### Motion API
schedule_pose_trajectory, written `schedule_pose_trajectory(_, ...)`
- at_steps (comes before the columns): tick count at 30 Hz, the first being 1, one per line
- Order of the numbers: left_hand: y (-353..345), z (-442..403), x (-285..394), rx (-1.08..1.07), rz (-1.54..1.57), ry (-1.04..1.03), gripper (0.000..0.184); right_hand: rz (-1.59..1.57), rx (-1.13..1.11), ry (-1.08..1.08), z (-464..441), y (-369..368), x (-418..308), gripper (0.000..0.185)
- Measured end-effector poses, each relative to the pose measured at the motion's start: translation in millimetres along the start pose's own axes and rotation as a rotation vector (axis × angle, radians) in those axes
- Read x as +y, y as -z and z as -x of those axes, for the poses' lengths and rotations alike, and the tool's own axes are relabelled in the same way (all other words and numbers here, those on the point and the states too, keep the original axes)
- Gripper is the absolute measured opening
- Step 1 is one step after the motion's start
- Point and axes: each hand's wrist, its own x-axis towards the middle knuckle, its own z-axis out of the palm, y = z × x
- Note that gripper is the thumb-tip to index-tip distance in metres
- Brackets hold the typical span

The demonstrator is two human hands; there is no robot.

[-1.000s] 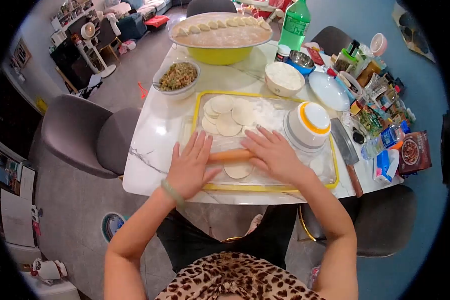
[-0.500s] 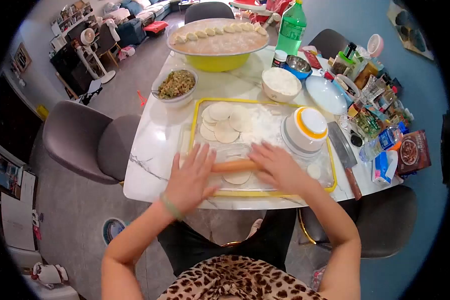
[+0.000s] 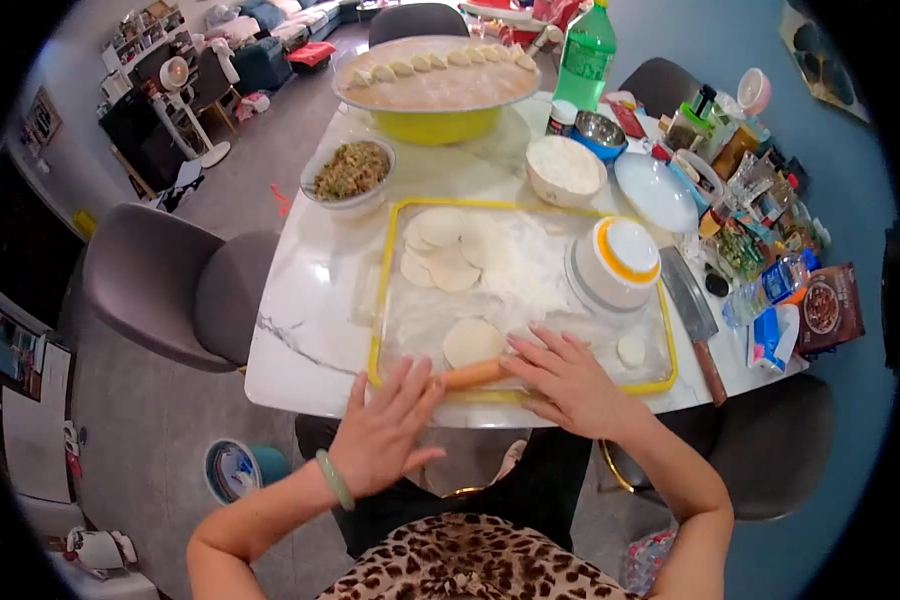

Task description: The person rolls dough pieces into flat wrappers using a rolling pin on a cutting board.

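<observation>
A wooden rolling pin (image 3: 473, 375) lies crosswise near the front edge of the yellow-rimmed board (image 3: 374, 340). My left hand (image 3: 385, 425) rests over its left end, fingers stretched and spread. My right hand (image 3: 577, 385) lies across the right end with its fingers extended flat. Just beyond the pin is a round dough wrapper (image 3: 473, 343). Several rolled wrappers (image 3: 442, 245) overlap at the board's back left. A small dough disc (image 3: 631, 350) sits right of my right hand. Loose flour (image 3: 530, 260) covers the board's middle.
An upturned white container (image 3: 615, 262) stands on the board's right. Beside it lies a cleaver (image 3: 690, 300). Behind are a bowl of filling (image 3: 352, 172), a flour bowl (image 3: 566, 172) and a large tray of dumplings (image 3: 440, 85). Jars and packets crowd the table's right side.
Both hands and the rolling pin have moved toward my body. The dough wrapper that was partly under the pin now shows whole beyond it.
</observation>
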Motion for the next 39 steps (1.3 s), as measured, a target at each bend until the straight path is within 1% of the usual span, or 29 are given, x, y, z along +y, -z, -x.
schedule_pose_trajectory(1,4.5,-10.5,-3.8,0.001,-0.026,0.044,0.083,0.009,0.007,-0.007,-9.8,0.4,-0.5,0.058)
schedule_pose_trajectory(2,2.2,-25.5,-14.5,-0.002,-0.022,0.046,0.083,0.006,0.003,-0.007,-21.0,0.4,5.8,0.058)
schedule_pose_trajectory(4,-3.9,-60.9,-44.5,0.157,0.014,0.16,0.081,0.149,0.118,-0.013,-49.5,-1.5,29.4,0.059)
schedule_pose_trajectory(5,-1.2,-68.4,-47.8,0.162,0.055,0.178,0.079,0.096,0.133,-0.052,-53.2,-5.1,41.3,0.058)
schedule_pose_trajectory(6,3.1,-64.4,-43.8,0.168,0.054,0.175,0.079,0.103,0.135,-0.053,-46.4,-2.3,43.9,0.058)
schedule_pose_trajectory(8,9.8,-34.9,-21.2,0.112,-0.019,0.082,0.082,-0.104,0.085,-0.079,-20.7,-5.8,40.8,0.057)
schedule_pose_trajectory(9,6.9,-16.1,-10.2,0.039,-0.027,0.055,0.088,-0.015,0.045,-0.06,-7.1,-5.2,31.2,0.056)
schedule_pose_trajectory(12,-4.2,1.2,-2.7,-0.003,-0.035,0.025,0.091,0.008,0.014,-0.016,0.1,7.7,-0.3,0.057)
schedule_pose_trajectory(13,-4.8,-9.3,-10.4,0.072,-0.08,0.039,0.088,0.004,0.132,0.06,-15.5,5.9,1.4,0.054)
schedule_pose_trajectory(14,-8.7,-27.8,-24.9,0.085,-0.09,0.041,0.088,0.015,0.142,0.067,-30.4,-0.4,12.9,0.054)
schedule_pose_trajectory(16,-9.1,-57.9,-47.4,0.197,-0.044,0.164,0.087,0.007,0.241,0.018,-56.0,-10.8,30.7,0.046)
schedule_pose_trajectory(17,-4.1,-62.5,-48.2,0.205,-0.048,0.166,0.087,0.042,0.358,0.068,-62.4,-9.0,32.9,0.04)
schedule_pose_trajectory(19,9.4,-68.8,-38.5,0.314,-0.056,0.143,0.086,0.062,0.371,0.051,-61.0,-5.7,38.3,0.039)
schedule_pose_trajectory(20,12.0,-67.2,-31.0,0.31,-0.057,0.141,0.086,0.075,0.382,0.029,-57.4,-5.3,40.9,0.039)
schedule_pose_trajectory(21,12.5,-63.2,-22.0,0.308,-0.044,0.017,0.086,0.071,0.381,0.028,-51.9,-4.5,44.7,0.039)
schedule_pose_trajectory(22,12.2,-62.2,-15.8,0.31,-0.031,-0.108,0.086,0.046,0.432,-0.06,-45.0,-2.2,49.5,0.038)
schedule_pose_trajectory(23,5.3,-67.1,-14.4,0.277,-0.025,-0.186,0.086,0.022,0.481,-0.149,-37.9,-0.1,51.9,0.038)
schedule_pose_trajectory(24,1.8,-74.7,-13.4,0.277,-0.022,-0.189,0.086,0.023,0.48,-0.152,-31.7,2.7,52.6,0.038)
schedule_pose_trajectory(26,-1.8,-95.0,-15.6,0.082,0.048,-0.251,0.084,-0.031,0.518,-0.219,-21.5,11.3,52.4,0.038)
schedule_pose_trajectory(31,-7.1,-95.7,-18.4,0.01,0.02,-0.326,0.082,-0.073,0.525,-0.272,2.7,30.4,19.4,0.04)
schedule_pose_trajectory(33,-11.0,-85.0,-16.4,0.097,0.032,-0.33,0.071,-0.111,0.537,-0.284,9.1,34.8,12.4,0.04)
schedule_pose_trajectory(34,-13.5,-79.3,-14.7,0.087,0.03,-0.333,0.071,-0.167,0.543,-0.3,12.8,34.2,10.5,0.04)
schedule_pose_trajectory(35,-16.7,-73.4,-13.2,0.117,0.015,-0.327,0.065,-0.224,0.549,-0.316,16.0,33.2,8.9,0.041)
schedule_pose_trajectory(36,-19.1,-68.3,-12.7,0.149,-0.002,-0.319,0.06,-0.231,0.552,-0.32,17.8,32.8,7.5,0.041)
schedule_pose_trajectory(37,-22.7,-64.3,-14.1,0.141,-0.007,-0.32,0.06,-0.226,0.56,-0.313,18.4,32.8,6.6,0.041)
schedule_pose_trajectory(39,-26.8,-59.0,-16.5,0.251,0.019,-0.336,0.05,-0.227,0.572,-0.303,19.4,33.6,3.6,0.041)
